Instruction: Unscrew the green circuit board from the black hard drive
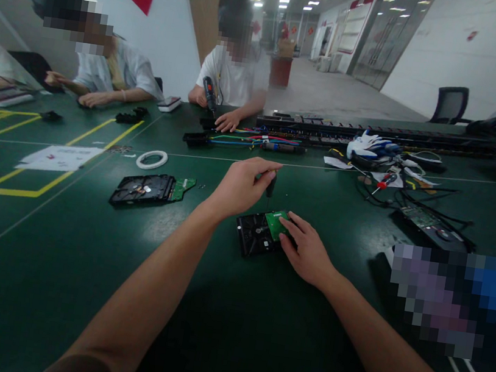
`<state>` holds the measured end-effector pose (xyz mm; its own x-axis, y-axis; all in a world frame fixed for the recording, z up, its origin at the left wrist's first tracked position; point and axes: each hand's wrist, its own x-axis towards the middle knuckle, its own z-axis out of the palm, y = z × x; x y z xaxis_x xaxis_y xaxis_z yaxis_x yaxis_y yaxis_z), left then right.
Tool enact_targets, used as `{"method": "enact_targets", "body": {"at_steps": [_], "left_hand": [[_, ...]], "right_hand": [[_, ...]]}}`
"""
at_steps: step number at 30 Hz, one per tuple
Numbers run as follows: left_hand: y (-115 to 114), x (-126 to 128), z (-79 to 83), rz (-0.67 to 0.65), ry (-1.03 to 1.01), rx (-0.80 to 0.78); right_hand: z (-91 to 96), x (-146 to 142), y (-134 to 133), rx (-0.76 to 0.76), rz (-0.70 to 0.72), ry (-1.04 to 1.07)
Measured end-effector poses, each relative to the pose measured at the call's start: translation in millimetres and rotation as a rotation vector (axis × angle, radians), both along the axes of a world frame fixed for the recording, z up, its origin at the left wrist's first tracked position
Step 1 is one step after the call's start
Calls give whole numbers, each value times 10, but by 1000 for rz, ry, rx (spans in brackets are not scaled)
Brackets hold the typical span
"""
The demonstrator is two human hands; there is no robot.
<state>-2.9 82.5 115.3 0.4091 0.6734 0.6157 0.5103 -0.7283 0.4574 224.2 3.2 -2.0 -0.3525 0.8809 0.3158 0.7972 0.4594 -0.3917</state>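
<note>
My left hand is closed around the top of a dark screwdriver. The screwdriver stands upright, its thin shaft pointing down at the far edge of a hard drive. That drive lies on the table with its underside up, and a green circuit board covers its right part. Resting on the board's right side is my right hand, fingers stretched out and lying over it. Whether the screwdriver tip touches a screw is too small to tell.
Left stands another hard drive with its board sticking out, near a white tape roll. To the right lie a drive-like unit with cables, a red screwdriver and gloves. Across the table, a person holds a power screwdriver.
</note>
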Motion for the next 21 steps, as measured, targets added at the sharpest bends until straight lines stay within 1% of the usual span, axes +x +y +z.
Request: {"method": "enact_targets", "body": {"at_steps": [8,21], "left_hand": [[-27,4,34,12,-4,-31],[-49,14,27,25,-53,-81]], "right_hand": [[-21,8,3,-10,-8,-2],[-22,13,4,-9,1,27]]}}
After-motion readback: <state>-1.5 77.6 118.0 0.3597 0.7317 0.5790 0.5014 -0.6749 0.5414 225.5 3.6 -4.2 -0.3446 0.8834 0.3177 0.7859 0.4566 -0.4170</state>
